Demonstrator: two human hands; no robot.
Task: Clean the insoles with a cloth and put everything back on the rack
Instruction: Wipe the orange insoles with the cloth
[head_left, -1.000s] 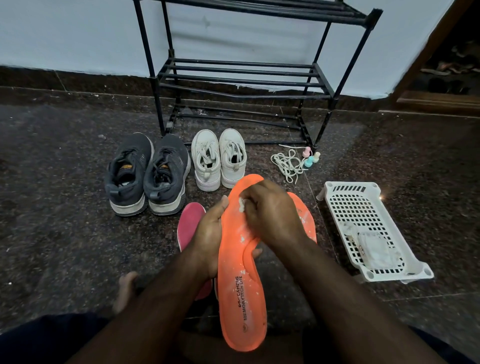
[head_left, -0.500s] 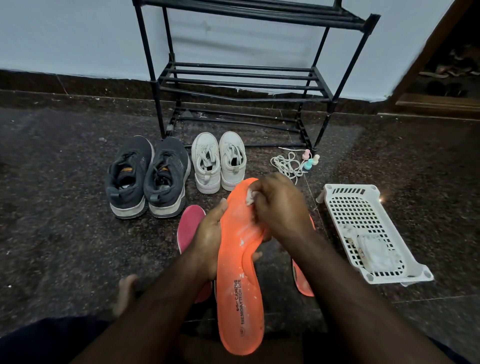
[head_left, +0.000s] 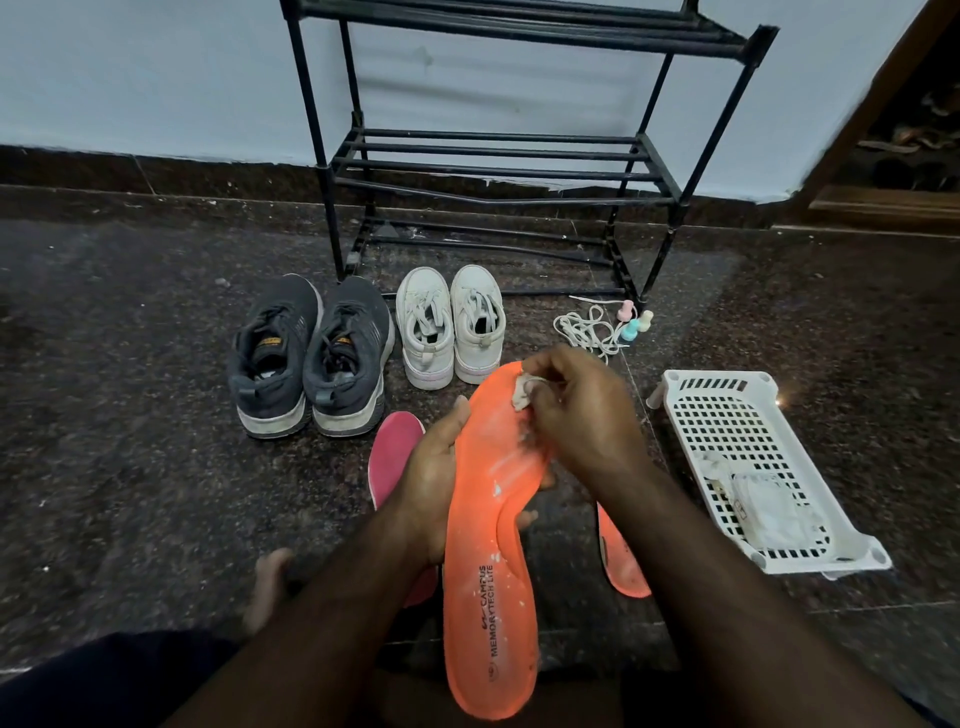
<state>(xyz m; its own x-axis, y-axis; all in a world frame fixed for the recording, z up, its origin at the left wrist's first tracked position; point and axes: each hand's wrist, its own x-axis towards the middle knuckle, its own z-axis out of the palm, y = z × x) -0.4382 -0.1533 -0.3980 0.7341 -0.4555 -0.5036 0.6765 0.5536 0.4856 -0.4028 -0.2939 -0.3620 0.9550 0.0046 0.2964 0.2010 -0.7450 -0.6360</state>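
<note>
My left hand (head_left: 434, 475) grips a long orange insole (head_left: 491, 561) from underneath, thumb along its left edge, toe end pointing away from me. My right hand (head_left: 582, 410) pinches a small white cloth (head_left: 523, 391) and presses it on the insole's toe end. White smears cover the insole's upper half. A second orange insole (head_left: 621, 556) lies on the floor, partly hidden by my right forearm. A pink insole (head_left: 392, 457) lies on the floor behind my left hand. The black rack (head_left: 493, 171) stands bare against the wall.
Grey sneakers (head_left: 311, 353) and white sneakers (head_left: 449, 325) stand on the dark stone floor before the rack. Loose white laces (head_left: 584, 330) and small pastel bottles (head_left: 632, 323) lie to the right. A white perforated basket (head_left: 753, 467) holding white packets sits further right. My bare foot (head_left: 267, 582) is lower left.
My right hand has slid the cloth up the orange insole from its middle to the toe end. The insole stays in my left hand.
</note>
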